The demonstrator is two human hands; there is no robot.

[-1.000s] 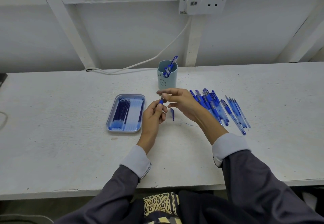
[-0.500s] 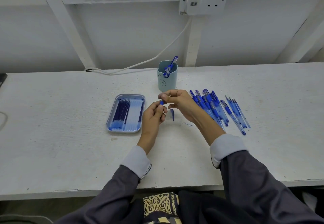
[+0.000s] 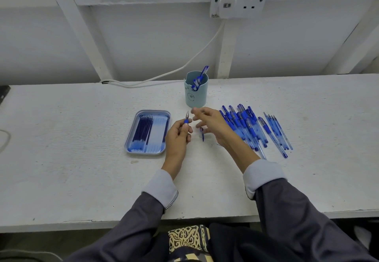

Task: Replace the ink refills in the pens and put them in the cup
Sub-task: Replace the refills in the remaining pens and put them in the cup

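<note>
- While the left hand (image 3: 178, 133) hangs over the white surface (image 3: 82, 159), its fingers (image 3: 185, 129) are curled round a blue pen (image 3: 186, 118). The pen stands nearly upright, and its metal tip points up above the hand.
- Just to the right of that tip and apart from it is the right hand (image 3: 212, 122). Its fingers (image 3: 198, 110) are spread and loose, grasping nothing, and they are somewhat blurred.
- A small dark-blue piece (image 3: 202, 136) lies on the surface under the right hand, between the two hands; what it is cannot be told.
- A pale teal cup (image 3: 196, 97) stands upright behind the hands, near the back edge. Several blue pens (image 3: 200, 78) lean inside it, and one sticks out well above the rim.
- A light blue tray (image 3: 143, 152) sits left of the left hand, holding a row of ink refills (image 3: 144, 132). The dark blue ones lie on its left, the pale ones on its right.
- To the right of the right hand lies a loose pile of pens (image 3: 245, 126), partly hidden by the wrist.
- Beside that pile, a few thinner blue sticks (image 3: 276, 132) lie side by side.
- A white wall socket (image 3: 239, 1) is fixed above, with a white cable (image 3: 184, 67) running down to the back of the surface.
</note>
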